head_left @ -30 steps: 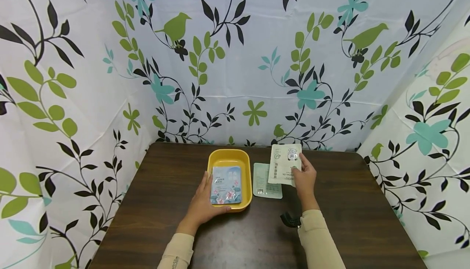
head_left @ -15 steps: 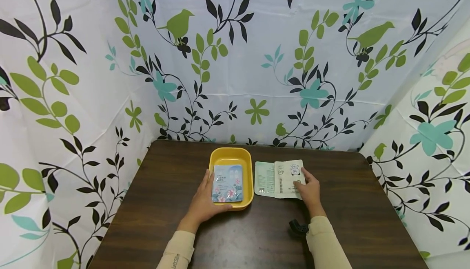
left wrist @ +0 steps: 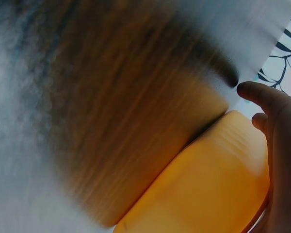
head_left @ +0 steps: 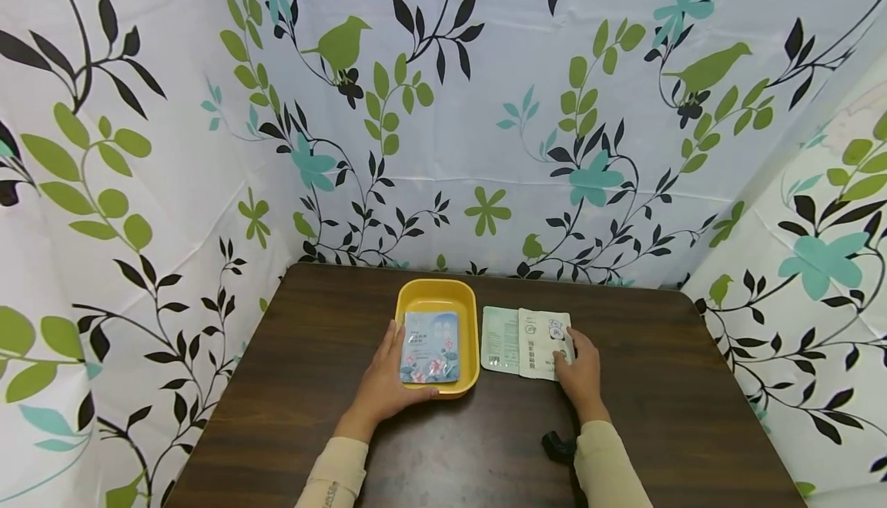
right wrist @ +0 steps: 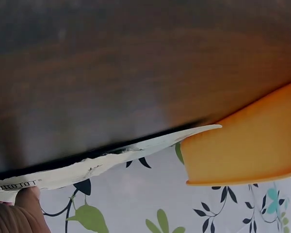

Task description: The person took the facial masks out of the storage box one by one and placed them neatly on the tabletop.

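A yellow plastic tray [head_left: 472,315] stands on the table with a blue floral sachet [head_left: 431,348] lying in it. My left hand [head_left: 383,382] rests against the tray's near left corner, fingers straight along the left side and thumb along the front rim. To the right of the tray lies a pale green sachet [head_left: 500,341]. A cream sachet [head_left: 537,342] with a cartoon drawing overlaps the green one's right part. My right hand [head_left: 580,369] pinches the cream sachet at its right edge, thumb on top. In the right wrist view, the cream sachet [right wrist: 111,162] appears nearly edge-on.
A dark brown wooden table [head_left: 298,362] extends around the tray and sachets. Behind and on both sides hangs a white curtain [head_left: 416,131] with leaves and birds. A black wrist device [head_left: 558,446] sits under the right forearm.
My right hand has brought the cream sachet down and toward me, from tilted above the green sachet to lying beside and partly over it. My left hand stays at the tray.
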`<state>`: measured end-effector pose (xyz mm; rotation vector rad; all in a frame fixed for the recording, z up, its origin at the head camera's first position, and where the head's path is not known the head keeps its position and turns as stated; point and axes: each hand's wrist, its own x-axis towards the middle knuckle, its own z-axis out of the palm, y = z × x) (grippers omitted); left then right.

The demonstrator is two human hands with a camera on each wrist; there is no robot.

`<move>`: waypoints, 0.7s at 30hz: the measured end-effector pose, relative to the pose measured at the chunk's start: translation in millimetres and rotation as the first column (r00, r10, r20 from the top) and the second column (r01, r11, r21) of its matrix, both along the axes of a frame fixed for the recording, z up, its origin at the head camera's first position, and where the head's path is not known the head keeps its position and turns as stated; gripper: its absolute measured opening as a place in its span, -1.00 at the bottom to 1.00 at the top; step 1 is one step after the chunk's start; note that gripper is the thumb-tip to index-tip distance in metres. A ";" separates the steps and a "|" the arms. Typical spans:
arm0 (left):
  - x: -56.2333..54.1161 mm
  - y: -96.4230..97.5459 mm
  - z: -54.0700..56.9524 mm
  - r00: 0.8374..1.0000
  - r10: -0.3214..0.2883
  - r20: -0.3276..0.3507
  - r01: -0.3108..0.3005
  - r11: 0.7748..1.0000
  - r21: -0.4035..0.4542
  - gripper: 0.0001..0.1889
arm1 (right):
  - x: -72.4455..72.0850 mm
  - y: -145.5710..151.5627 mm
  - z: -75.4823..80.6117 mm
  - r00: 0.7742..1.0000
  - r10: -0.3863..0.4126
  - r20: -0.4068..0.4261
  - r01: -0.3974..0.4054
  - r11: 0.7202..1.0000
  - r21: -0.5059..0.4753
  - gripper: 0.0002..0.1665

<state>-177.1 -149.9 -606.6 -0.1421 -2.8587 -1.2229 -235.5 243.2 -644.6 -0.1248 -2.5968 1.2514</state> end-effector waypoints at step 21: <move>1.8 1.2 0.6 1.000 0.007 0.029 -0.007 1.000 -0.002 0.49 | 3.8 -0.8 -0.5 0.999 -0.033 -0.011 0.033 0.999 0.022 -0.30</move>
